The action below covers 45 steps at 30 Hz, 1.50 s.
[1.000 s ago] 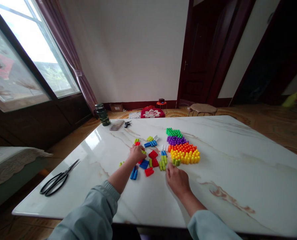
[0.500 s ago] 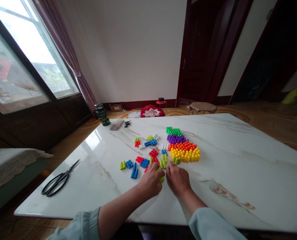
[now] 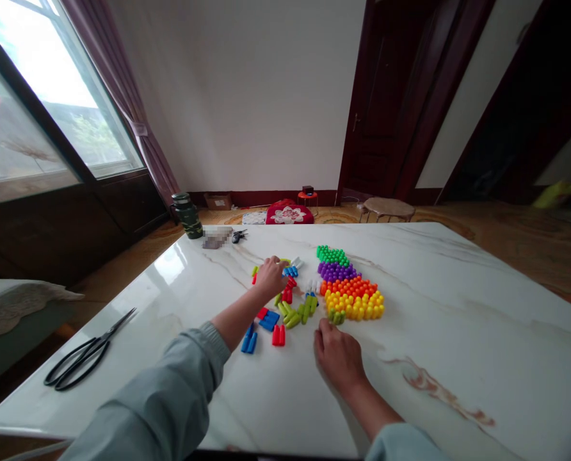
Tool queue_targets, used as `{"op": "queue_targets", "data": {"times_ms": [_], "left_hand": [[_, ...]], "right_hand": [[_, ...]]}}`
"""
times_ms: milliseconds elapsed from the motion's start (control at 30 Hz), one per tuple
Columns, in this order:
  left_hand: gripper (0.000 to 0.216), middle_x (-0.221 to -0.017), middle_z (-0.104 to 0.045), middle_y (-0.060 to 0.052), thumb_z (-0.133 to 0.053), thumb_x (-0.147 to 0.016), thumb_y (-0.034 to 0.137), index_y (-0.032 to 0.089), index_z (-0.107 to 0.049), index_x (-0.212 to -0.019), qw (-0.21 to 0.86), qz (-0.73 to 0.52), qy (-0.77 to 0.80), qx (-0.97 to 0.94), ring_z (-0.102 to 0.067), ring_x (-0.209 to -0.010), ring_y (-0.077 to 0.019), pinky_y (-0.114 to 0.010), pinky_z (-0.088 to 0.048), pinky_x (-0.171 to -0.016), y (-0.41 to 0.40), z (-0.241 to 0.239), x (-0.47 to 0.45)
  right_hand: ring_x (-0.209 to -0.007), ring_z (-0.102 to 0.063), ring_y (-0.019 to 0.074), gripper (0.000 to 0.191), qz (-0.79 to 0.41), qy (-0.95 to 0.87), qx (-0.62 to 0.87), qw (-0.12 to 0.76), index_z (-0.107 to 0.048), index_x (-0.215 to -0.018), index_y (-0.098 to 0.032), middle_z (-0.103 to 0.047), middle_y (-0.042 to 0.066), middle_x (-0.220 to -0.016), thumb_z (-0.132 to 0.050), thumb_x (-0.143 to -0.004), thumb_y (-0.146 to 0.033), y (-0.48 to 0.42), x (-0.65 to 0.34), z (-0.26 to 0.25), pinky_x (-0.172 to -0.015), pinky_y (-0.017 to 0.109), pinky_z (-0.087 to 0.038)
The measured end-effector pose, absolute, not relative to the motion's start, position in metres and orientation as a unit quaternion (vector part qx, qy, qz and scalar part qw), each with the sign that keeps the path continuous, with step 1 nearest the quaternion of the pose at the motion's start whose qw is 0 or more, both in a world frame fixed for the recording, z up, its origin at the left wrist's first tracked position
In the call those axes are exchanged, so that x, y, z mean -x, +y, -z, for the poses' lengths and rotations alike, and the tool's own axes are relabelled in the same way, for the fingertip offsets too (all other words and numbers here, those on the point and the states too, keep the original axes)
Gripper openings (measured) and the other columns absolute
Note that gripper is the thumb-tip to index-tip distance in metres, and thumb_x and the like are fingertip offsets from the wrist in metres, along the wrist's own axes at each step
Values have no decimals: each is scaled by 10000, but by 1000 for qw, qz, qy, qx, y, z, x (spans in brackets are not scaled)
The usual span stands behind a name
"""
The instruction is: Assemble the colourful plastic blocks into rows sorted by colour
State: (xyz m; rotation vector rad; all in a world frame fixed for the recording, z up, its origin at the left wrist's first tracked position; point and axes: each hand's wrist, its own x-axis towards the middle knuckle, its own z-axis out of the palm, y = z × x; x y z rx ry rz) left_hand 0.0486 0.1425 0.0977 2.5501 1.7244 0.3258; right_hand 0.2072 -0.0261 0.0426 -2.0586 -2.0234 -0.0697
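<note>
My left hand (image 3: 272,276) reaches over the far left of the loose bullet-shaped plastic pieces, thumb and fingers apart above yellow-green ones (image 3: 284,261). I see nothing held in it. My right hand (image 3: 338,355) rests on the table with curled fingers, its tips just in front of a short row of standing yellow-green pieces (image 3: 336,316). Whatever those fingers hold, if anything, is hidden. Between the hands lie yellow-green pieces (image 3: 292,316), red pieces (image 3: 278,335) and blue pieces (image 3: 249,341). Standing blocks of yellow (image 3: 355,305), orange (image 3: 347,287), purple (image 3: 338,271) and green pieces (image 3: 332,255) rise at the right.
Black-handled scissors (image 3: 91,352) lie on the marbled white table (image 3: 458,307) at the left. A camouflage flask (image 3: 188,216) and a small dark tool (image 3: 239,236) are at the far left edge. White pieces (image 3: 313,286) lie beside the coloured rows.
My left hand has moved forward and left, away from the near yellow-green pieces, which now show with a red pair. My right hand has drawn slightly back. The view has shifted a little.
</note>
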Motion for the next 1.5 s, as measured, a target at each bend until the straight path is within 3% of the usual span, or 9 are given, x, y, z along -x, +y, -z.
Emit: {"op": "queue_targets", "data": {"times_ms": [167,367,467,667,767,933,1167,1400,1500], "left_hand": [[590,-1326,-527,-70,-590,-745,101,305,-572,-1298,49,-69,549,-832,-508,-1160,-266,-356,-449,-955,199,-86,-54],[416,-1104,-623,-71,-606,-715,98,276,-701,-1079,71,-60,556,-826,-563,-1072,-266,-333,-468,-902,219,-76,-61],[426,-1084,-608,-98,-599,-712,87,233,-683,-1103,59,-101,583,-804,-551,-1097,-278,-350,-461,-930,216,-80,-58],[475,-1141,-586,-66,-532,-834,183,236,-536,-1306,47,-212,574,-790,-584,-1041,-182,-274,-471,-937,151,-94,-51],[411,-1118,-598,-50,-579,-798,184,251,-610,-1202,119,-323,475,-810,-598,-996,-179,-286,-487,-913,92,-89,-54],[395,-1110,-614,-62,-615,-733,135,266,-684,-1099,139,-297,417,-848,-558,-1062,-224,-366,-462,-964,28,-66,-68],[351,-1305,-541,-41,-654,-803,280,322,-670,-1152,82,-265,461,-843,-441,-1239,-269,-433,-387,-1054,16,-64,-52],[510,-1369,-490,-78,-598,-736,142,287,-619,-1224,-15,-188,719,-669,-378,-1289,-338,-451,-423,-1007,12,-66,46],[433,-1246,-581,-80,-536,-776,135,250,-646,-1179,18,-201,710,-675,-496,-1179,-288,-418,-435,-1014,15,-50,73]], "right_hand": [[-666,-664,154,123,28,-696,707,122,-535,-907,-187,-684,38,-797,-416,-936,-183,-25,-208,-40,-532,278,-254],[-683,-662,157,113,18,-695,708,124,-533,-940,-192,-678,34,-807,-420,-933,-201,-24,-208,-38,-542,263,-277],[-679,-663,163,131,16,-694,710,117,-539,-946,-190,-680,38,-804,-410,-934,-202,-24,-208,-39,-538,262,-281],[-688,-670,168,139,18,-696,709,116,-544,-969,-190,-689,45,-822,-409,-937,-198,-25,-208,-41,-550,252,-314],[-705,-674,170,144,19,-694,709,120,-544,-998,-190,-696,55,-850,-414,-938,-204,-24,-208,-40,-567,249,-336],[-708,-677,169,163,18,-696,706,133,-549,-986,-166,-696,76,-851,-400,-949,-221,-25,-208,-41,-565,260,-341],[-694,-681,191,184,31,-696,705,133,-566,-984,-173,-708,70,-807,-396,-950,-236,-25,-209,-40,-550,271,-313],[-691,-685,184,166,57,-696,705,122,-567,-973,-172,-710,70,-802,-412,-943,-224,-24,-208,-38,-540,262,-291],[-678,-686,187,162,62,-695,706,120,-567,-973,-173,-706,68,-781,-416,-941,-224,-24,-207,-39,-531,263,-283]]}}
